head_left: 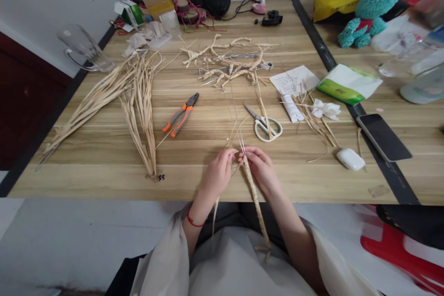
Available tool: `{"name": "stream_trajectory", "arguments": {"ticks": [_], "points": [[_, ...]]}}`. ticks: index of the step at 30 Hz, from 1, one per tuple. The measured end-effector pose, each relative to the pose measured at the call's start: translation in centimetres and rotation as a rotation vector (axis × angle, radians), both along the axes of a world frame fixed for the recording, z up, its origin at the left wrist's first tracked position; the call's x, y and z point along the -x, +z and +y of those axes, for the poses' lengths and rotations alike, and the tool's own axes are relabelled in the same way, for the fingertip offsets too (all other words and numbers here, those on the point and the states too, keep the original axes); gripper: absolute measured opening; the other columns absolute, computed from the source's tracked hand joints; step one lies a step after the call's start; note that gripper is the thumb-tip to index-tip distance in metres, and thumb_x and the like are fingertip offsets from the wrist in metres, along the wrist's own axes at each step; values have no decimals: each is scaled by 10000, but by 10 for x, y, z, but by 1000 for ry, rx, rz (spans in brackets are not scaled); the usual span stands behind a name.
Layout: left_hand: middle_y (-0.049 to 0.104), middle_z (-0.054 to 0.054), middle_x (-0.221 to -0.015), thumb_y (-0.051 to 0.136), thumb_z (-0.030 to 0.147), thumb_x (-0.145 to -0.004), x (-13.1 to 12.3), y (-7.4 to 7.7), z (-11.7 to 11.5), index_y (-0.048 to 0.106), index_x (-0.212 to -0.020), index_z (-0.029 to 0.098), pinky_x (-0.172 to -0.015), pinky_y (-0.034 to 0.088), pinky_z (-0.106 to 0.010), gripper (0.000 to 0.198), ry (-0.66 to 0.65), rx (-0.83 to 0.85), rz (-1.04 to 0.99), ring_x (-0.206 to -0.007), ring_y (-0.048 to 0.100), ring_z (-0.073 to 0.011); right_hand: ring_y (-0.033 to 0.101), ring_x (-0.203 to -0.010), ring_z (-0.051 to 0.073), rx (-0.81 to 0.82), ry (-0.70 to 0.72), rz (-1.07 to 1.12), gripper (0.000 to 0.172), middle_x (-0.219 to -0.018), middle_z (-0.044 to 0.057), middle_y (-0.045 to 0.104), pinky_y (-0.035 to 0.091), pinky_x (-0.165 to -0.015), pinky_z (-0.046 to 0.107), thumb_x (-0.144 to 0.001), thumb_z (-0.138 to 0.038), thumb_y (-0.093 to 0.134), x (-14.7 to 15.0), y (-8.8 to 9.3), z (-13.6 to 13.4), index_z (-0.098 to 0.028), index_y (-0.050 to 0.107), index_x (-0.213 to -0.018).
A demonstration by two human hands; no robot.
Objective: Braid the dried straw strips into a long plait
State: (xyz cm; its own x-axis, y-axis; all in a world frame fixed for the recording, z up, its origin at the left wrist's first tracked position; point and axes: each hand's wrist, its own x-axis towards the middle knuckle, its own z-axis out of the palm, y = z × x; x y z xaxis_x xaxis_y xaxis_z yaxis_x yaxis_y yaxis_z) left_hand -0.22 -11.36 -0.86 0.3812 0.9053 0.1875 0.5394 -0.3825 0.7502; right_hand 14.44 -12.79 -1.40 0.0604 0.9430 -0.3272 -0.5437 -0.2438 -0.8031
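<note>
A raffia-wrapped wire stem (254, 192) runs from between my hands down over the table's front edge toward my lap. Bare metal wires stick out of its upper end. My right hand (261, 169) pinches the stem near the top of the wrapping. Close beside it on the left, my left hand (219, 171) is closed on a thin raffia strip (237, 167), whose loose end hangs below the table edge. Just beyond my fingers lie scissors (267, 127) with white handles, a raffia strand across them. Pliers (181, 114) with orange and grey grips rest further left.
Raffia bundles (144, 101) spread over the left side. Several wrapped branch pieces (236, 67) lie at the back middle. To the right are a paper note (294, 81), a green-white packet (348, 84), a phone (384, 136) and a white earbud case (350, 159). A glass mug (85, 48) stands back left.
</note>
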Motion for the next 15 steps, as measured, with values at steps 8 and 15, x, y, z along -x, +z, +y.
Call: {"name": "stream_trajectory", "arguments": {"ticks": [8,15], "points": [[633,-54,-1041,316,223,-955,-1,2,-1,504,-1106,205,-824,475,-278,242,-21,-2,36,-957,603,-153,596,-703,142,1,-2,11,171,-766,11,669,475,-698,277,-705,-317,696,0,0,0,-214,672,-840],[625,-57,-1041,314,216,-955,-1,2,-2,503,-1109,202,-844,464,-282,244,-31,-3,-8,-962,591,-149,608,-748,134,-43,24,-6,199,-817,9,677,471,-734,262,-714,-310,711,-1,-3,-3,-224,672,-890]]}}
